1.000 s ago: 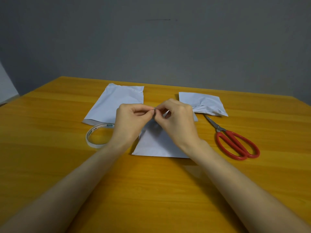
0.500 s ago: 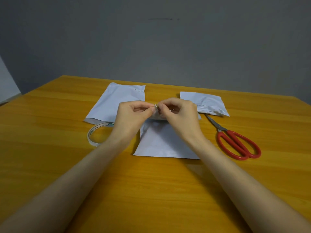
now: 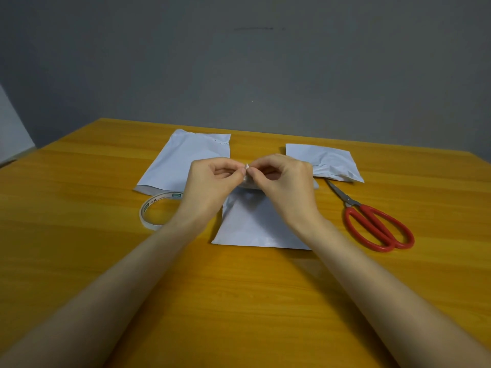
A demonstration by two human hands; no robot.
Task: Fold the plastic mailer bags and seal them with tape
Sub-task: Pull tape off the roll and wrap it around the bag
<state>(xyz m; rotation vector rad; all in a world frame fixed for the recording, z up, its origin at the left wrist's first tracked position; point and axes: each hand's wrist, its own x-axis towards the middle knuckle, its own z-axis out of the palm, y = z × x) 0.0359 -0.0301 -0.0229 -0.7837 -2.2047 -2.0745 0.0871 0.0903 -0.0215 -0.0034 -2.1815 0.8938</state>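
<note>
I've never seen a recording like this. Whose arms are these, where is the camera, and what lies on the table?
No machine here: these are a person's two bare arms, filmed by one wide camera worn on the head, looking forward and down. The left hand and right hand meet over a white mailer bag on the wooden table, both pinching a small white piece at its far end; tape or flap, I cannot tell. Farther back lie a flat bag, left, and a folded bag, right. A tape roll lies near the left wrist, red scissors to the right.
</note>
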